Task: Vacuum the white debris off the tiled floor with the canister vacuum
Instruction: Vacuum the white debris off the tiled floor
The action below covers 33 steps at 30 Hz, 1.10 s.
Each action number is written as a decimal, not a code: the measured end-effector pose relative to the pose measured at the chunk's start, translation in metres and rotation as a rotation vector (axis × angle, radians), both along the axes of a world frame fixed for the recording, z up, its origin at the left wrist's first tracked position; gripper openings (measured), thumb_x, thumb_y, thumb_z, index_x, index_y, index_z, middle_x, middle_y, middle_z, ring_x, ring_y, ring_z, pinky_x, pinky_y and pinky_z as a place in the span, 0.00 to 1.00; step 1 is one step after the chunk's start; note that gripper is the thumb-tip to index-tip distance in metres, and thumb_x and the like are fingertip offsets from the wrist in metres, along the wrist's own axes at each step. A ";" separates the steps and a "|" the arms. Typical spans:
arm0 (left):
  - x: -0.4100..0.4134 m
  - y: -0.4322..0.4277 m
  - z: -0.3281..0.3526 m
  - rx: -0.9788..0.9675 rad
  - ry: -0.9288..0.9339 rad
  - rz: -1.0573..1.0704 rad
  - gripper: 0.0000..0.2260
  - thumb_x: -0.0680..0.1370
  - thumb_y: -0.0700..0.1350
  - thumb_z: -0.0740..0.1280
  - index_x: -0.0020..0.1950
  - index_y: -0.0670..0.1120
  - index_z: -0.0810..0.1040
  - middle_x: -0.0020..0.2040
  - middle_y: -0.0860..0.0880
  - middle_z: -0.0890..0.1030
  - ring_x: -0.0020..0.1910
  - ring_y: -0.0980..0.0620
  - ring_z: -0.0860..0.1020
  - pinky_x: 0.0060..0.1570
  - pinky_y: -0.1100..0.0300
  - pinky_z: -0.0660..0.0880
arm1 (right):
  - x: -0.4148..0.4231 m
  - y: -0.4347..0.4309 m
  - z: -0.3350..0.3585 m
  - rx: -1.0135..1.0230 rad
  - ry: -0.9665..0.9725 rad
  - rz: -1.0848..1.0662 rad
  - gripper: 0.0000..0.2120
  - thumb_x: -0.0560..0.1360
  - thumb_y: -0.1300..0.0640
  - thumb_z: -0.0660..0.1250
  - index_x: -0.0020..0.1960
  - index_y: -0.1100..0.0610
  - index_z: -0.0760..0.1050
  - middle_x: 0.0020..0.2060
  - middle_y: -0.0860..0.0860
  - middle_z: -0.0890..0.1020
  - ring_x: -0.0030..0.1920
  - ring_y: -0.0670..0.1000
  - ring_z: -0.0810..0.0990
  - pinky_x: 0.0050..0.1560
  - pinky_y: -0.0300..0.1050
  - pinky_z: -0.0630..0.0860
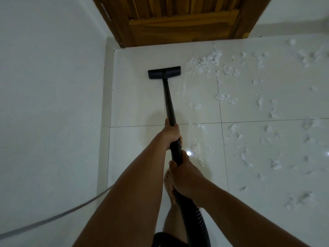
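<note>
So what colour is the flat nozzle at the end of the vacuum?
The nozzle is black; the head view shows it plainly against the white tiled floor.

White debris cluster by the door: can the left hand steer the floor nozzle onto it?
Probably yes: the left hand grips the wand, and the floor nozzle sits just left of the debris cluster, nothing standing between.

hose (199,220) cut off at btm edge, grey cord (53,218) exits left edge, foot (169,186) partly behind right hand (185,175)
</note>
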<state>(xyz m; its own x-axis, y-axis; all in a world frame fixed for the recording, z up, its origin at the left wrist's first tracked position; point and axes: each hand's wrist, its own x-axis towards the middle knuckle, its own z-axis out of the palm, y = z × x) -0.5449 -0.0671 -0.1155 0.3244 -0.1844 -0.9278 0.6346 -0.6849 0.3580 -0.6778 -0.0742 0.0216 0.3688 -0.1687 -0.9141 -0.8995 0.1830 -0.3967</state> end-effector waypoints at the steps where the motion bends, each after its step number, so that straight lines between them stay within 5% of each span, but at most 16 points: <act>1: -0.009 0.003 0.003 -0.006 0.004 0.013 0.26 0.87 0.51 0.53 0.81 0.64 0.46 0.33 0.44 0.75 0.26 0.51 0.75 0.35 0.54 0.79 | -0.008 0.002 0.004 0.004 0.002 0.005 0.26 0.87 0.50 0.54 0.82 0.42 0.50 0.47 0.57 0.80 0.26 0.47 0.76 0.19 0.32 0.70; 9: -0.061 0.025 0.015 -0.001 0.049 0.059 0.26 0.86 0.50 0.54 0.81 0.65 0.46 0.33 0.44 0.74 0.26 0.52 0.74 0.35 0.54 0.78 | -0.058 0.020 0.023 0.017 0.008 -0.024 0.26 0.87 0.50 0.54 0.82 0.43 0.50 0.47 0.58 0.81 0.21 0.45 0.76 0.20 0.34 0.71; 17: -0.072 0.032 0.020 -0.036 0.006 0.078 0.23 0.86 0.49 0.54 0.80 0.61 0.53 0.31 0.44 0.74 0.25 0.51 0.74 0.32 0.56 0.77 | -0.070 0.029 0.028 -0.062 -0.064 0.014 0.27 0.86 0.52 0.55 0.83 0.48 0.51 0.44 0.54 0.79 0.25 0.45 0.77 0.18 0.32 0.69; 27: -0.089 0.042 0.031 -0.034 0.015 0.073 0.26 0.86 0.49 0.54 0.82 0.63 0.48 0.33 0.44 0.74 0.28 0.51 0.74 0.37 0.54 0.78 | -0.088 0.040 0.042 -0.078 -0.100 0.009 0.26 0.85 0.55 0.57 0.81 0.50 0.55 0.45 0.52 0.79 0.32 0.46 0.78 0.18 0.31 0.68; 33: -0.111 0.053 0.027 -0.019 0.012 0.042 0.25 0.86 0.50 0.54 0.81 0.62 0.50 0.32 0.44 0.76 0.29 0.50 0.75 0.42 0.52 0.79 | -0.108 0.050 0.046 -0.094 -0.070 0.035 0.27 0.86 0.53 0.56 0.83 0.49 0.53 0.58 0.59 0.81 0.33 0.46 0.78 0.18 0.30 0.67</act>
